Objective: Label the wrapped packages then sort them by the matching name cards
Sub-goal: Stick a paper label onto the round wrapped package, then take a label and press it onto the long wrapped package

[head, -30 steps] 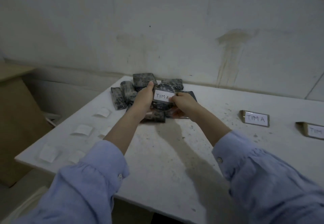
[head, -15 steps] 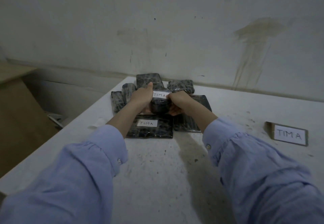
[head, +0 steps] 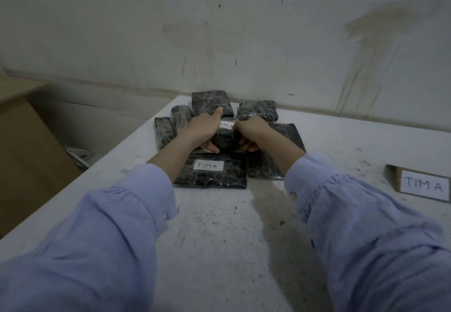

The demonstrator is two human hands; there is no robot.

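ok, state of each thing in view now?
left hand: grips the held package, thumb raised
right hand: grips the held package's other side
held package: between both hands, white label partly covered
front package: lying flat, labelled TIM A
right package: flat, no label visible, partly under the right forearm
rear packages: four, no labels visible
name card: upright, far right, reads TIM A

head | looks forward-down | table [head: 219,226] close | single view
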